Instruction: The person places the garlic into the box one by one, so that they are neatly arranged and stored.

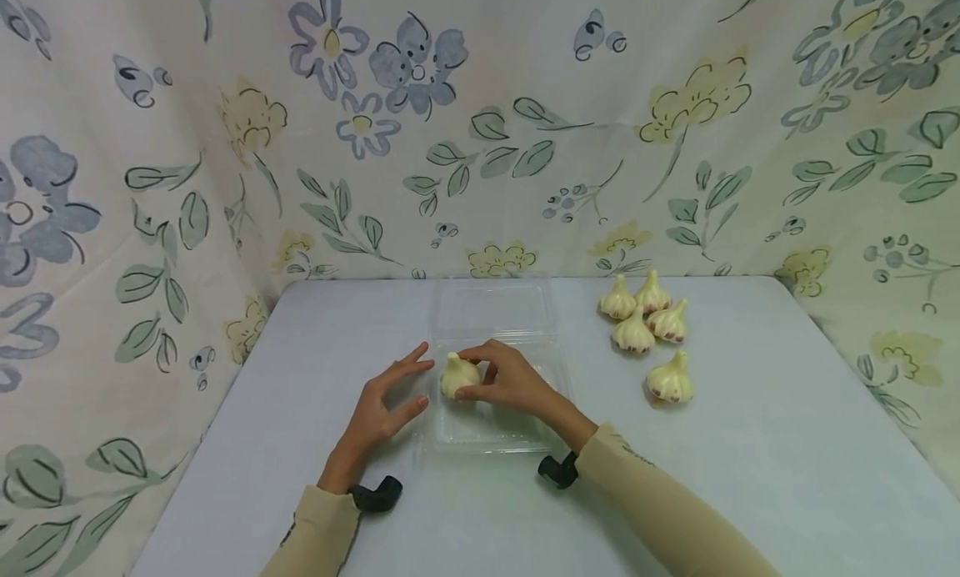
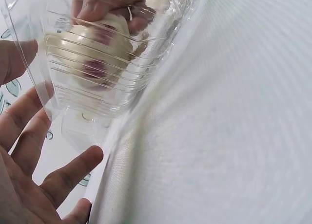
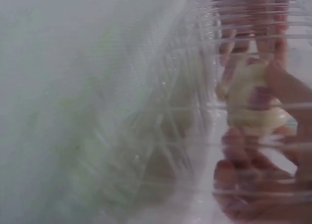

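My right hand (image 1: 513,381) pinches a garlic bulb (image 1: 459,375) between thumb and fingers, inside the left part of a clear plastic clamshell box (image 1: 487,437). Through the ribbed plastic wall, the left wrist view shows the bulb (image 2: 92,51) with purple patches and the right fingers on it. In the right wrist view the same bulb (image 3: 256,100) appears blurred behind the plastic. My left hand (image 1: 386,402) is spread beside the box's left side, fingers extended, with its fingertips right at the plastic wall (image 2: 41,83).
The box's lid (image 1: 493,306) lies folded back toward the far table edge. Several garlic bulbs (image 1: 633,331) sit clustered at the back right, and one single bulb (image 1: 671,379) stands nearer. A floral curtain (image 1: 480,143) hangs behind the white-covered table (image 1: 315,335).
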`<control>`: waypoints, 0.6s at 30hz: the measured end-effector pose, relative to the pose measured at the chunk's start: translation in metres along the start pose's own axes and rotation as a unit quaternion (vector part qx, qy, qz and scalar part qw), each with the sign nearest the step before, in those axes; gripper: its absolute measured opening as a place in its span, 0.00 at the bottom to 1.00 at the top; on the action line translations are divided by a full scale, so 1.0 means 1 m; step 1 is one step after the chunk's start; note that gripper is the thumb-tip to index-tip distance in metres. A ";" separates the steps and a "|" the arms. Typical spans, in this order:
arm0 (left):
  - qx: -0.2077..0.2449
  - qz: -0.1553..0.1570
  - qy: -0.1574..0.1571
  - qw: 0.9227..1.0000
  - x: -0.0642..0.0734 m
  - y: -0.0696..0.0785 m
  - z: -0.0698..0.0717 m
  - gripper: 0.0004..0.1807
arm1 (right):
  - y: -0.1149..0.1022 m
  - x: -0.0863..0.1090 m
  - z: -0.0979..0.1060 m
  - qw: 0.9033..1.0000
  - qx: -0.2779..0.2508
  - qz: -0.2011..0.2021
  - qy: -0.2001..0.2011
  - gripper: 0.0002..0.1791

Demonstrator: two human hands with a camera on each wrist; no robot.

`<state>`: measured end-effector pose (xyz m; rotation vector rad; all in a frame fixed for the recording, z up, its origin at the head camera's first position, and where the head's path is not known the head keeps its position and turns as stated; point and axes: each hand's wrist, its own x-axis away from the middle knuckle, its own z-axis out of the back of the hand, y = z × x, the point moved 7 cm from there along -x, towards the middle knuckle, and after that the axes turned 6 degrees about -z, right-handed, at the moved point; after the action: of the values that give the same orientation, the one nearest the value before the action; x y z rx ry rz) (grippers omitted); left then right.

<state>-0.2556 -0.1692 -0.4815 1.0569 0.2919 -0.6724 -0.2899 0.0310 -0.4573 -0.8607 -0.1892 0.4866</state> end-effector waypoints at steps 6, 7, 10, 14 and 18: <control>0.009 -0.004 0.001 1.000 0.000 0.000 0.000 0.27 | 0.000 -0.001 -0.002 1.000 0.002 0.001 0.009 0.34; 0.010 -0.007 0.002 1.000 0.000 0.000 0.000 0.27 | -0.001 -0.001 -0.003 1.000 0.004 0.004 0.009 0.33; 0.014 -0.011 0.003 1.000 0.001 -0.001 0.000 0.28 | -0.001 0.000 -0.004 1.000 0.014 0.004 0.011 0.33; 0.015 -0.009 0.002 1.000 0.000 0.000 0.001 0.28 | 0.000 0.000 -0.005 1.000 0.020 -0.008 0.017 0.33; 0.015 -0.005 0.001 1.000 0.001 0.000 0.000 0.28 | 0.004 0.000 -0.007 1.000 0.013 -0.019 0.019 0.33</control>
<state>-0.2550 -0.1695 -0.4815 1.0844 0.2888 -0.6863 -0.2884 0.0286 -0.4643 -0.8396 -0.1637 0.4355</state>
